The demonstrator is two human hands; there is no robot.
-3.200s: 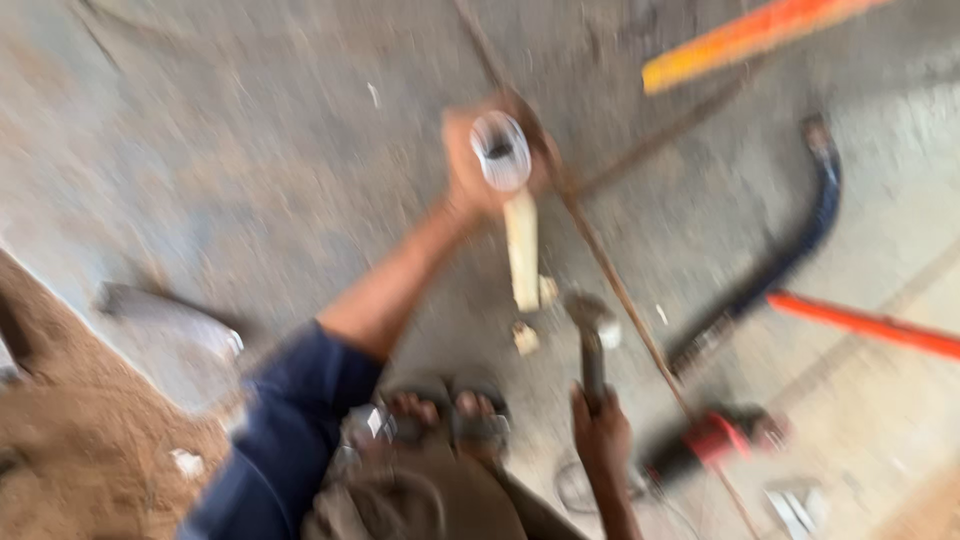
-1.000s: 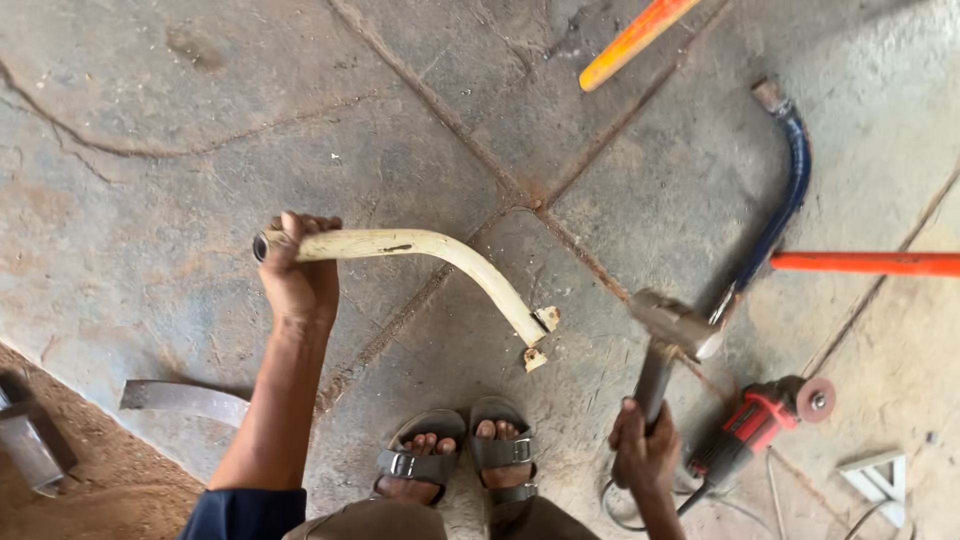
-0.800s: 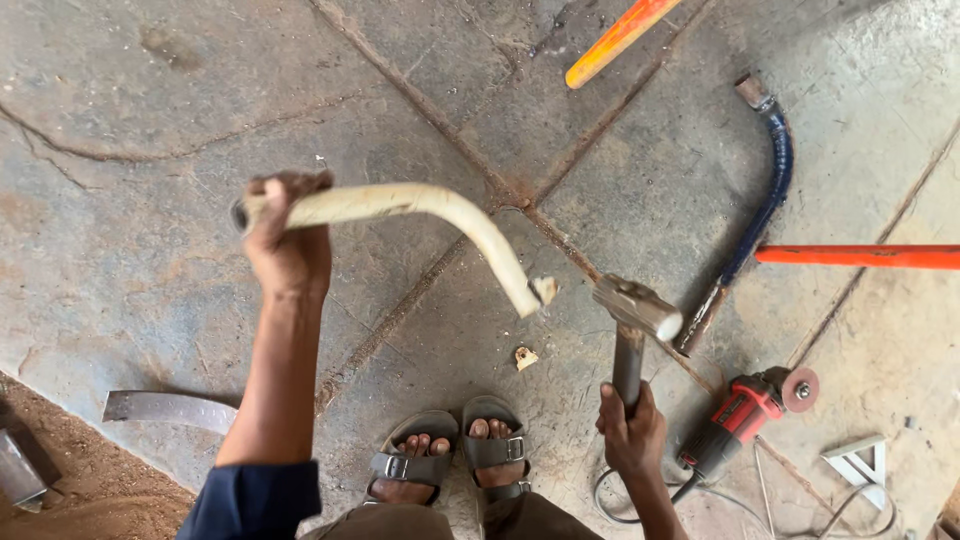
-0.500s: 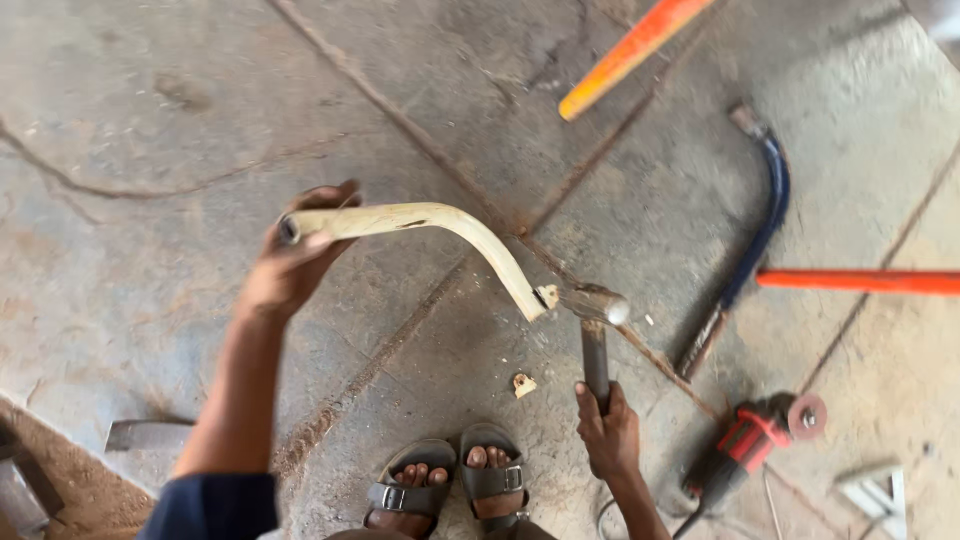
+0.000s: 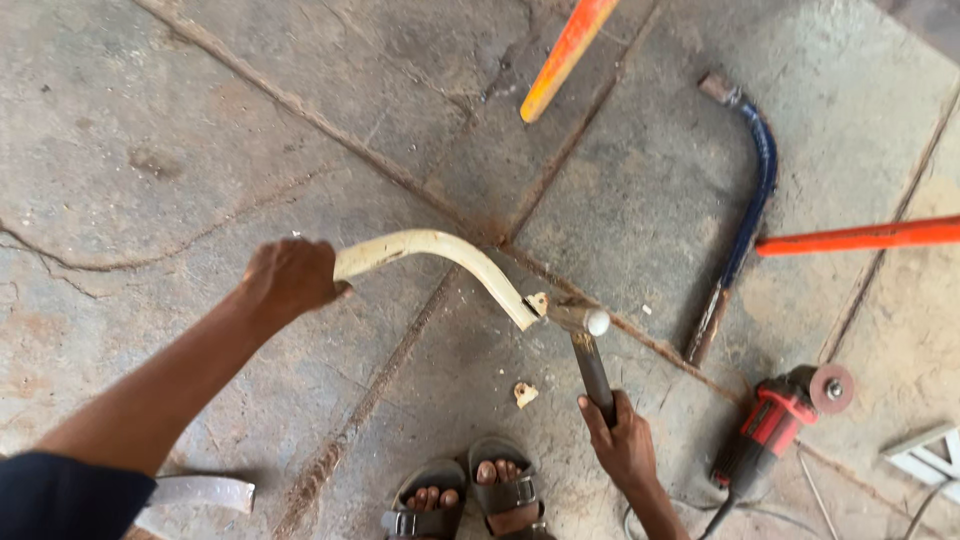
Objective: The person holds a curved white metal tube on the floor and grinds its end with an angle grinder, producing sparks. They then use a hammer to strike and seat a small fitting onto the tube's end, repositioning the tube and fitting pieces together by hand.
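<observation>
The left hand clenches the bent cream pipe; the right hand grasps a hammer, its head touching the pipe's end. One chip already lies on the floor; the end looks only partly knocked clean.

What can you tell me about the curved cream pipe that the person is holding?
The curved cream pipe looks like painted metal, bent in a smooth arc. The left hand grips its upper end and holds it above the stone floor. Its lower end is ragged, with chipped paint, and the hammer in the right hand meets it there. A cream flake lies below.
</observation>
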